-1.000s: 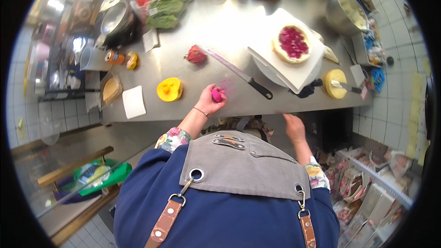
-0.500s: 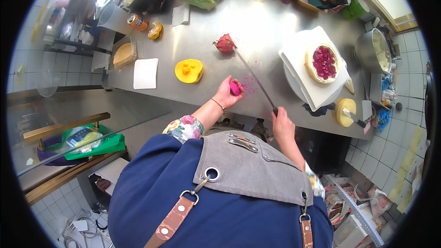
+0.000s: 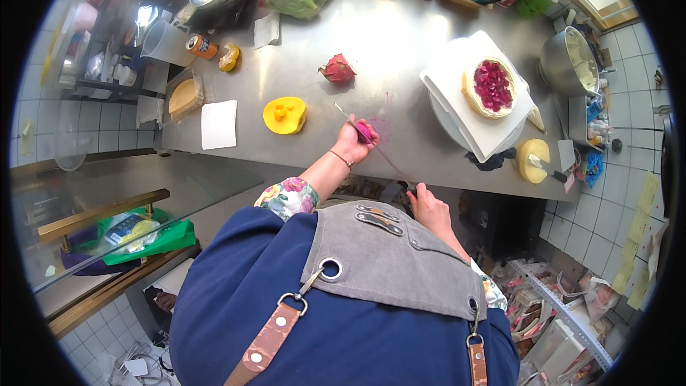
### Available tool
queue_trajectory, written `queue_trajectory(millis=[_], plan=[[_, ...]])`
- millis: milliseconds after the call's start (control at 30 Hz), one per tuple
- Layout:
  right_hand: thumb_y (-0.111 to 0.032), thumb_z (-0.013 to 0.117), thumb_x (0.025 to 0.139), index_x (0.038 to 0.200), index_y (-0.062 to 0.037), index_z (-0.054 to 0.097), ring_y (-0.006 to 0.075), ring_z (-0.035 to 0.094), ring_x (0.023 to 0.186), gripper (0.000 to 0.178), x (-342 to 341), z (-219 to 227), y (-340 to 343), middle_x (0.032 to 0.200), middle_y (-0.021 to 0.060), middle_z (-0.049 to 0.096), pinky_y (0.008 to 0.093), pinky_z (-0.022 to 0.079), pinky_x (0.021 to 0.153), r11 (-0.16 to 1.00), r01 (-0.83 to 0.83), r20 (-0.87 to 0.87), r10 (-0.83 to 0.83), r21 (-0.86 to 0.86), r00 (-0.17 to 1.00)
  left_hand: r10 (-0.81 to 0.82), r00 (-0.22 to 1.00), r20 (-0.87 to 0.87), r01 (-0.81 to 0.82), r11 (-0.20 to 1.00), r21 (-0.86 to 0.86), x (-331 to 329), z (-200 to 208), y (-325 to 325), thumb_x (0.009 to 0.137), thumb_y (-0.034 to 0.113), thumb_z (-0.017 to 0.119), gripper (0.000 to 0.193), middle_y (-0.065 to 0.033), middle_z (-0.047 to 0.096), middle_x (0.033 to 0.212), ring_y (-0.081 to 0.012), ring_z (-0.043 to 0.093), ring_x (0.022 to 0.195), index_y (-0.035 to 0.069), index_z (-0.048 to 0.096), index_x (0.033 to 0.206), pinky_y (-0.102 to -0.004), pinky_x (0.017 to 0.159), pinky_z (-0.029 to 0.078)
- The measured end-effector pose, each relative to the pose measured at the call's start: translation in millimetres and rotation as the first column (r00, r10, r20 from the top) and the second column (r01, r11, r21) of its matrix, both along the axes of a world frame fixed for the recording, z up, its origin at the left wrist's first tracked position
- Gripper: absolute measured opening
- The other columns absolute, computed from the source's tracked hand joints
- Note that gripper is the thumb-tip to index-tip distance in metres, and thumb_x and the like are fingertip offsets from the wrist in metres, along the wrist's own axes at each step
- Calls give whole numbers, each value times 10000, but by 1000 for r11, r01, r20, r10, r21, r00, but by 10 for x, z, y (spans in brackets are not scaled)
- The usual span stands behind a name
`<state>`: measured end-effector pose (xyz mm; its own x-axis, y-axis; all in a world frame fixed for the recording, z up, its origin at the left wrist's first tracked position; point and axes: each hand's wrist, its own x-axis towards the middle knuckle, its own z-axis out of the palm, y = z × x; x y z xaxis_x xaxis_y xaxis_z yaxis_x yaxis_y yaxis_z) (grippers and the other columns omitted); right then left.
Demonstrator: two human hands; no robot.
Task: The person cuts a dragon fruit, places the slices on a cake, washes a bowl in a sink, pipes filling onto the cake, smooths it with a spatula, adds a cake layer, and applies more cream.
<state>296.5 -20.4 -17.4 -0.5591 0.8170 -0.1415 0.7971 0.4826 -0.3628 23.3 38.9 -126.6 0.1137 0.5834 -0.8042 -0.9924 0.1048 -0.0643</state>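
Note:
My left hand (image 3: pixel 350 144) is cupped, palm up, around a magenta dragon fruit piece (image 3: pixel 367 132) at the table's near edge. My right hand (image 3: pixel 429 206), lower and to the right, grips the dark handle of a long knife (image 3: pixel 388 160). Its thin blade runs up and left across my left palm, against or very close to the piece; contact cannot be made out. Beyond my hands lies a cut dragon fruit (image 3: pixel 336 68) with red skin. Magenta juice specks stain the steel beside my left hand.
A cream-covered round cake (image 3: pixel 490 87) topped with magenta cubes sits on a white board (image 3: pixel 457 78) at right. Near it are a yellow cake layer (image 3: pixel 532 160) and a metal bowl (image 3: pixel 572 61). Leftward are a cut yellow fruit (image 3: pixel 284 116), white paper (image 3: pixel 219 125) and a can (image 3: pixel 201 47).
The knife has swung from pointing at the dragon fruit to lying across my left palm at the piece. My right hand has moved down and slightly left.

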Motion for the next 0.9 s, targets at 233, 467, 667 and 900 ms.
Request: queue_trajectory(millis=[233,467,667,900], plan=[[-330,593,982,988,-72,446,403,669,649,297,-34,-33,-31,751,167,658,516,523,527,992,53,41,-48,-117,998,-31,999,32,31,999,8,31,74,-53,1053,523,296,530,-64,530,741,-217,511,683,105,519,815,-353,626,471],[-343,580,985,1014,-80,449,416,677,690,296,-86,-267,-53,778,181,680,536,525,549,979,95,56,-86,-178,995,-97,994,-51,96,995,-21,72,167,-84,1048,508,201,533,-50,557,762,-211,523,682,124,519,861,-376,667,457],[-353,590,981,990,-83,464,373,676,608,298,-97,-345,-50,693,146,644,496,532,494,995,72,21,-71,-75,997,-95,995,-39,97,994,48,69,210,-103,1031,559,181,591,-61,545,782,-231,533,741,115,533,862,-418,739,458],[-301,683,913,960,-98,505,271,660,583,274,-18,-174,-31,737,66,586,408,520,469,986,27,-114,-8,162,993,-69,995,72,43,950,309,-30,35,-88,1031,541,329,533,-79,599,851,-228,581,840,79,568,913,-413,826,490]])
